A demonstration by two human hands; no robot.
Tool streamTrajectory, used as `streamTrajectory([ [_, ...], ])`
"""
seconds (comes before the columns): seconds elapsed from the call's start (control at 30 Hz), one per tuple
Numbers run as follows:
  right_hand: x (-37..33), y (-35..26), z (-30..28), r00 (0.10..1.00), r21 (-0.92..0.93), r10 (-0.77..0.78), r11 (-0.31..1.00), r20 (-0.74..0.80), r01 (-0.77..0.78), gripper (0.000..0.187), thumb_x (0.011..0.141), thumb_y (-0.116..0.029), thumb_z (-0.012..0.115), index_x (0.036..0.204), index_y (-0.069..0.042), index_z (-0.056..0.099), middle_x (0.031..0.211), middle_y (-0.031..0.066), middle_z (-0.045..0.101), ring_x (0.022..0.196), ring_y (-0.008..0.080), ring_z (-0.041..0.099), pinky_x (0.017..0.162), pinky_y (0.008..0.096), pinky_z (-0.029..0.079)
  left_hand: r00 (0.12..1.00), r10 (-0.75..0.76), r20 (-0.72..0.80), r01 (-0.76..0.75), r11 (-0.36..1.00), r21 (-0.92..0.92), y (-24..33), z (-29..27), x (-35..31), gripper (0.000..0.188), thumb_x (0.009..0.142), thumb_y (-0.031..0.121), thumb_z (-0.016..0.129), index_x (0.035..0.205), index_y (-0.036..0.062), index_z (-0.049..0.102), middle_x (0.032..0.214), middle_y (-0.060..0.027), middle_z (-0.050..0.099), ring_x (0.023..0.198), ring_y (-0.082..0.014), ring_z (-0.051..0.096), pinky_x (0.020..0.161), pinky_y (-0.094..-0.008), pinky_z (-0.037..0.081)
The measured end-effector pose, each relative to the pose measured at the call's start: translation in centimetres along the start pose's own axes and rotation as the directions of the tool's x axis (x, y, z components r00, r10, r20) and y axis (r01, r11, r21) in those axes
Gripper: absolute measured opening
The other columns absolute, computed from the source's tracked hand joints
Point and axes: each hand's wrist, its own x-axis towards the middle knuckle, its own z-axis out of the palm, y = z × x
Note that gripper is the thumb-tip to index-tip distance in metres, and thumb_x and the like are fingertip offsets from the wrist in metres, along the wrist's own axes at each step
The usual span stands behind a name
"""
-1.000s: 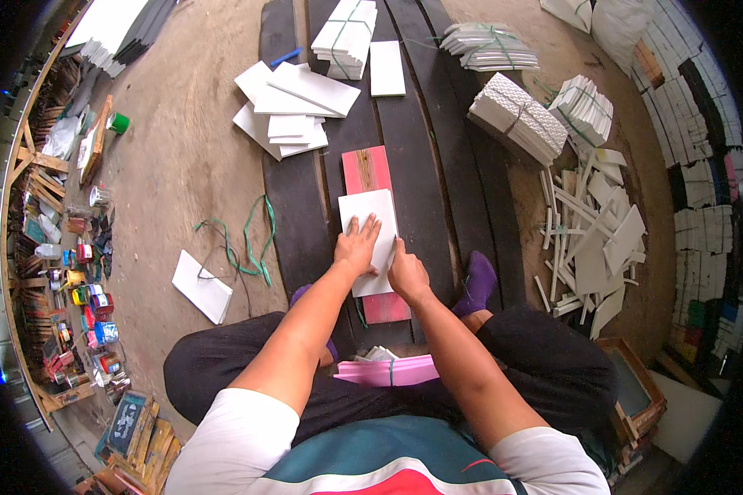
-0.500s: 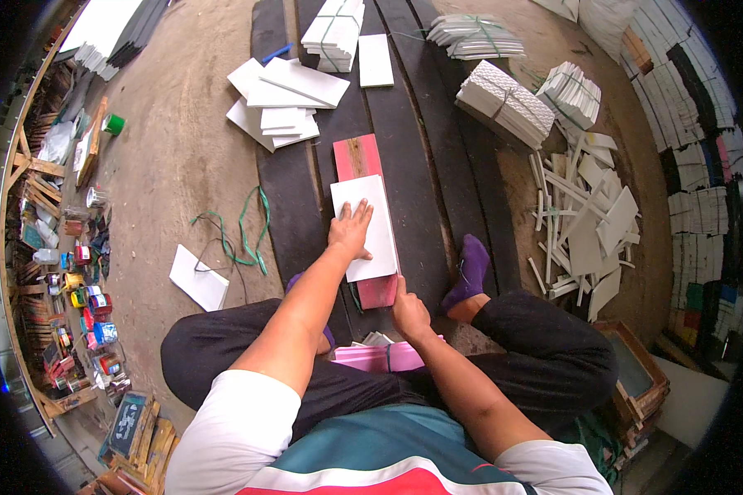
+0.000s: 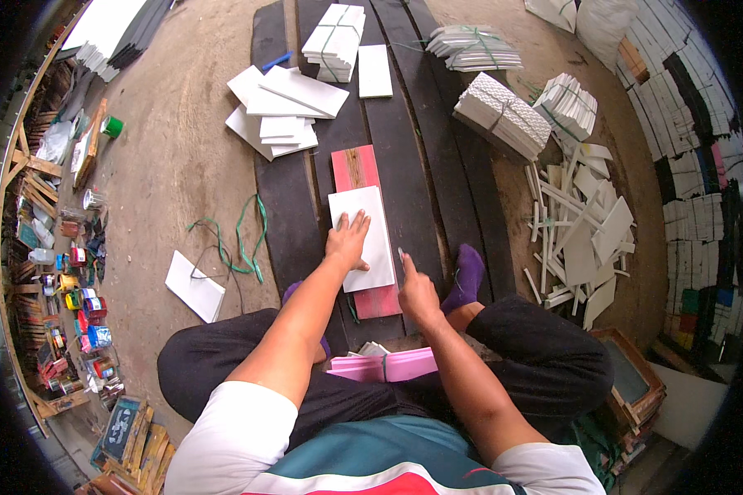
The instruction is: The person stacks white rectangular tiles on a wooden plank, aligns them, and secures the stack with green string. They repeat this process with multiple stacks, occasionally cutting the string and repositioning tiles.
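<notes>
My left hand point(image 3: 349, 239) lies flat with fingers spread on a white rectangular sheet point(image 3: 376, 216), pressing it down. Under the sheet is a longer pink board point(image 3: 379, 303), its ends showing beyond the sheet at top and bottom. Just right of the sheet's edge, my right hand point(image 3: 418, 293) is closed round a small knife point(image 3: 401, 252), whose tip points away from me. The knife's handle is mostly hidden in the fingers. A gap shows between the knife and the sheet.
Loose white sheets point(image 3: 297, 95) and a tied white bundle point(image 3: 334, 41) sit on the dark planks point(image 3: 404, 181). More tied bundles point(image 3: 504, 115) stand at the right, above a heap of white offcuts point(image 3: 586, 214). Green string point(image 3: 256, 239) lies left. Pink sheets point(image 3: 396, 365) rest before me.
My right hand has moved slightly right and away from the pink board's near end, and the knife tip now shows apart from the sheet. My left hand stays on the sheet.
</notes>
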Motion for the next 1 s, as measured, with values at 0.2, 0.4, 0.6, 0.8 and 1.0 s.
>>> streamTrajectory([
  [0.2, 8.9, -3.1, -0.1, 0.988, -0.038, -0.099, 0.995, -0.120, 0.095, 0.071, 0.090, -0.001, 0.051, 0.159, -0.010, 0.037, 0.104, 0.0361, 0.068, 0.097, 0.0528, 0.068, 0.088, 0.0590, 0.053, 1.000, -0.001, -0.006, 0.001, 1.000, -0.023, -0.1, 0.5, 0.2, 0.135, 0.061, 0.056, 0.094, 0.166, 0.0184, 0.018, 0.174, -0.0011, 0.015, 0.157, -0.0362, 0.023, 0.105, -0.0491, 0.052],
  [0.4, 14.5, -4.8, 0.8, 0.995, -0.029, -0.072, 0.997, -0.071, 0.070, 0.072, 0.098, -0.016, 0.058, 0.163, -0.014, 0.028, 0.116, 0.0351, 0.066, 0.106, 0.0518, 0.069, 0.089, 0.0586, 0.056, 1.000, -0.001, 0.026, 0.002, 0.999, -0.039, -0.2, -0.2, 0.0, 0.138, 0.060, 0.058, 0.093, 0.167, 0.0178, 0.016, 0.175, -0.0008, 0.013, 0.157, -0.0368, 0.022, 0.107, -0.0488, 0.052],
  [0.6, 15.9, -5.2, 1.0, 0.998, -0.018, -0.051, 0.999, -0.021, 0.051, 0.075, 0.098, -0.019, 0.061, 0.164, -0.017, 0.024, 0.117, 0.0328, 0.066, 0.108, 0.0504, 0.068, 0.091, 0.0579, 0.056, 1.000, 0.013, 0.012, -0.012, 0.998, -0.063, -0.5, 0.4, 0.3, 0.140, 0.058, 0.057, 0.094, 0.167, 0.0158, 0.016, 0.175, -0.0030, 0.012, 0.157, -0.0380, 0.022, 0.105, -0.0500, 0.052],
  [0.8, 16.3, -5.4, 1.1, 0.999, -0.047, -0.048, 0.998, -0.015, 0.047, 0.077, 0.097, -0.020, 0.064, 0.163, -0.016, 0.024, 0.117, 0.0323, 0.067, 0.108, 0.0495, 0.069, 0.090, 0.0569, 0.057, 1.000, 0.014, 0.011, -0.013, 0.998, -0.059, -0.5, 0.4, 0.3, 0.136, 0.062, 0.056, 0.093, 0.167, 0.0181, 0.016, 0.175, -0.0010, 0.010, 0.158, -0.0369, 0.019, 0.104, -0.0485, 0.052],
  [1.0, 16.7, -7.3, -0.1, 0.999, -0.049, -0.032, 0.998, -0.007, 0.032, 0.058, 0.094, -0.012, 0.060, 0.148, 0.001, 0.044, 0.110, 0.0328, 0.071, 0.107, 0.0503, 0.069, 0.093, 0.0566, 0.055, 0.999, 0.016, 0.031, -0.015, 0.999, -0.046, -0.4, 0.6, 0.4, 0.136, 0.062, 0.059, 0.092, 0.167, 0.0174, 0.017, 0.175, -0.0020, 0.010, 0.158, -0.0381, 0.020, 0.103, -0.0492, 0.052],
])
